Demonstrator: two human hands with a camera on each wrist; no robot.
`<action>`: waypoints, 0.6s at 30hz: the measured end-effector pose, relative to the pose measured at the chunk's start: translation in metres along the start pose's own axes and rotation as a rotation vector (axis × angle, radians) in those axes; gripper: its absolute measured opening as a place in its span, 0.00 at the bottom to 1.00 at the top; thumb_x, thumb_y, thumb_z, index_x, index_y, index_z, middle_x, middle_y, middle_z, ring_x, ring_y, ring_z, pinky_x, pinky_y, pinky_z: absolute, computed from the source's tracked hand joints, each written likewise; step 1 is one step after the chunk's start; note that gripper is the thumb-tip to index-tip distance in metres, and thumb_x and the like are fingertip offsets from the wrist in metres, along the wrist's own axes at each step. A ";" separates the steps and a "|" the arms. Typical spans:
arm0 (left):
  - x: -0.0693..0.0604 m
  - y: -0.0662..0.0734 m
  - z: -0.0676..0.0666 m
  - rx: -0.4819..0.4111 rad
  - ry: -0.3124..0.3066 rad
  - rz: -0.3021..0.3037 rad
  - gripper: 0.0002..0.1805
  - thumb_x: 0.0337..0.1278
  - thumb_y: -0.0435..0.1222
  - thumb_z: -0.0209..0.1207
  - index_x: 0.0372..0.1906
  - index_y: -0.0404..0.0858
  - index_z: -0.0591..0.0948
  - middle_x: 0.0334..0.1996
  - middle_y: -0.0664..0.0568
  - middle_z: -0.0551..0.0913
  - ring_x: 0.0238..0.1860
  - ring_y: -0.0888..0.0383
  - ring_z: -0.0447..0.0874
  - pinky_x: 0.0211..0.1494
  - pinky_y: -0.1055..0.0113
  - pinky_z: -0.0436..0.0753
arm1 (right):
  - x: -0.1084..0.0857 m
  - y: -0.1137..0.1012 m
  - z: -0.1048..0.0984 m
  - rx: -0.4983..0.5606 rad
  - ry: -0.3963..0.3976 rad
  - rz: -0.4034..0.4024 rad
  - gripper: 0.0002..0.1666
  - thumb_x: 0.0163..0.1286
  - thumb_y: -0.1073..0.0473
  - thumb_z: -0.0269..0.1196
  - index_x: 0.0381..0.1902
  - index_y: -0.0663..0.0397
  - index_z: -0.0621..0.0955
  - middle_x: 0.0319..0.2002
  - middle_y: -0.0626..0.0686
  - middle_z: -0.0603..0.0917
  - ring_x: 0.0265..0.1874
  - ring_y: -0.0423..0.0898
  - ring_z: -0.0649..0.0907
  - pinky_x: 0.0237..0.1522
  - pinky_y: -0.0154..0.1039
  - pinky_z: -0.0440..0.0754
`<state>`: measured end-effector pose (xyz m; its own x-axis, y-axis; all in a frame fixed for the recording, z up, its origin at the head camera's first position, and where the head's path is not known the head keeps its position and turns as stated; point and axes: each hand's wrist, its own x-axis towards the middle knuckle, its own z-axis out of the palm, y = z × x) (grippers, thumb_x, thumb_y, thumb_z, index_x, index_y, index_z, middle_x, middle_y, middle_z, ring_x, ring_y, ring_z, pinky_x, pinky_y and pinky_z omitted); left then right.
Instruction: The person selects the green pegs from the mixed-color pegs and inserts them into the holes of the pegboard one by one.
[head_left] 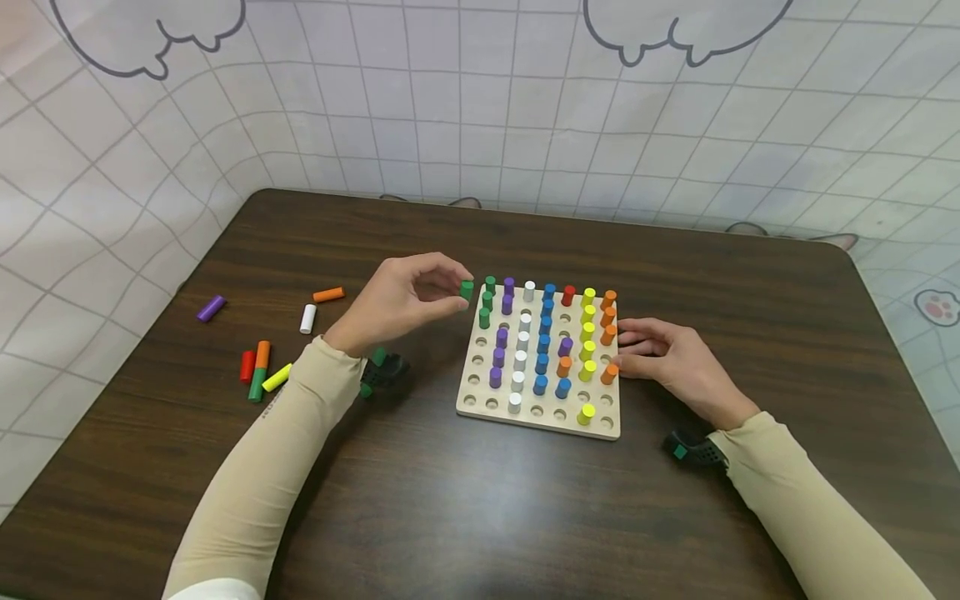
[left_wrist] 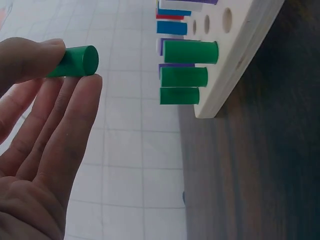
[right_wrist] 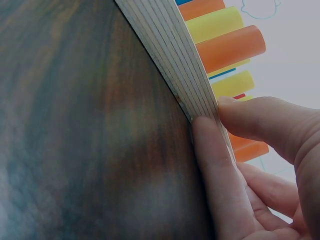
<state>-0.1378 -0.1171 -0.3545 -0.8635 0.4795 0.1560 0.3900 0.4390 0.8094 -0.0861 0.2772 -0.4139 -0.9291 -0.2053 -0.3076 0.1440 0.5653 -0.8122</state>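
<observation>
Between thumb and fingertips, my left hand (head_left: 408, 293) pinches a green peg (left_wrist: 82, 61), held just off the far left corner of the wooden pegboard (head_left: 474, 410). Three green pegs (left_wrist: 190, 52) stand in the board's left column, close to that hand. Columns of purple, white, blue, yellow and orange pegs fill much of the rest, with a red peg (head_left: 568, 296) at the far side. My right hand (head_left: 681, 367) holds the board's right edge, thumb at the top face and a finger along the layered side (right_wrist: 170, 60).
Loose pegs lie on the dark table (head_left: 480, 517) to the left: a purple peg (head_left: 211, 308), a white peg (head_left: 308, 318), an orange peg (head_left: 328, 294), a red peg (head_left: 247, 367), a yellow peg (head_left: 277, 377) and others. A grid-patterned cloth (head_left: 480, 108) hangs behind the table.
</observation>
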 end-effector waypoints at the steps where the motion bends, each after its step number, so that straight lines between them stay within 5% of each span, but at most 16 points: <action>1: -0.001 -0.001 0.001 -0.001 -0.004 -0.006 0.15 0.61 0.36 0.72 0.51 0.47 0.85 0.46 0.54 0.89 0.47 0.62 0.89 0.55 0.62 0.90 | 0.000 0.000 0.000 0.001 -0.001 -0.001 0.46 0.66 0.40 0.72 0.75 0.51 0.70 0.65 0.56 0.81 0.48 0.29 0.84 0.48 0.24 0.84; 18: -0.002 -0.011 0.013 -0.014 -0.074 -0.011 0.14 0.59 0.32 0.71 0.49 0.41 0.83 0.45 0.49 0.89 0.47 0.57 0.89 0.53 0.64 0.91 | 0.001 0.002 0.000 -0.017 -0.003 0.002 0.47 0.66 0.38 0.72 0.75 0.50 0.70 0.64 0.55 0.82 0.48 0.29 0.84 0.48 0.25 0.83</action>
<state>-0.1365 -0.1134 -0.3711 -0.8415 0.5300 0.1049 0.3753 0.4339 0.8191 -0.0867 0.2785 -0.4154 -0.9279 -0.2064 -0.3105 0.1400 0.5788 -0.8033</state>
